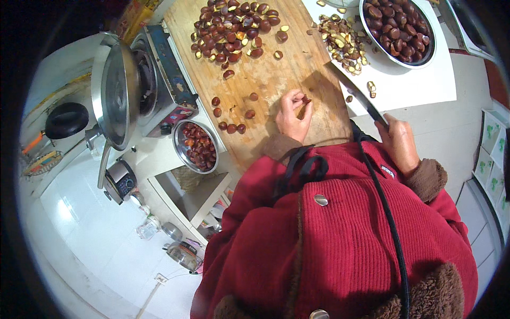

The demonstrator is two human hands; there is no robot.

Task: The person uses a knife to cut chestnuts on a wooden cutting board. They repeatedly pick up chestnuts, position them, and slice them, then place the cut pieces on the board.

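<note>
My left hand (pixel 293 117) is over the wooden cutting board (pixel 287 71), pinching a small brown chestnut (pixel 306 99) between thumb and fingers. In my right hand (pixel 400 139) is a kitchen knife (pixel 360 93), seen nearly edge-on, its blade slanting across the board's right edge. A large heap of chestnuts (pixel 231 36), many with a pale cut face, covers the far part of the board. Several single chestnuts (pixel 250 114) lie to the left of my left hand.
Cut-off chestnut pieces (pixel 342 42) lie on a white sheet (pixel 430 91) at the right, beside a metal bowl of chestnuts (pixel 398 32). To the left stand another filled metal bowl (pixel 195 146), a gas stove (pixel 171 87) and a wok (pixel 115 91).
</note>
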